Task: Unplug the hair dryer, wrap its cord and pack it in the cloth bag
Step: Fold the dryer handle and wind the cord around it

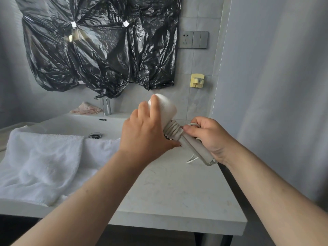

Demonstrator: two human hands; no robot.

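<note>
1. The smooth white hair dryer [167,110] is held above the speckled stone table [177,192].
2. The left hand [147,134] grip curls over its rounded barrel.
3. The right hand [209,139] grip closes round the handle, thumb pressing the coiled cord [173,130].
4. At 9 o'clock, a fluffy white towel [44,157] drapes the sink [74,123].

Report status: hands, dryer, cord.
Left hand holds hair dryer head; right hand grips handle, thumb on cord. Cord coiled round handle, tail loose. Wall socket empty; nothing blocking.

Two bare forearms show: the left forearm [85,196] comes in from 7 o'clock, the right forearm [276,189] from 4 o'clock. The left hand [147,134] and right hand [213,139] are bare too, with short nails.
</note>
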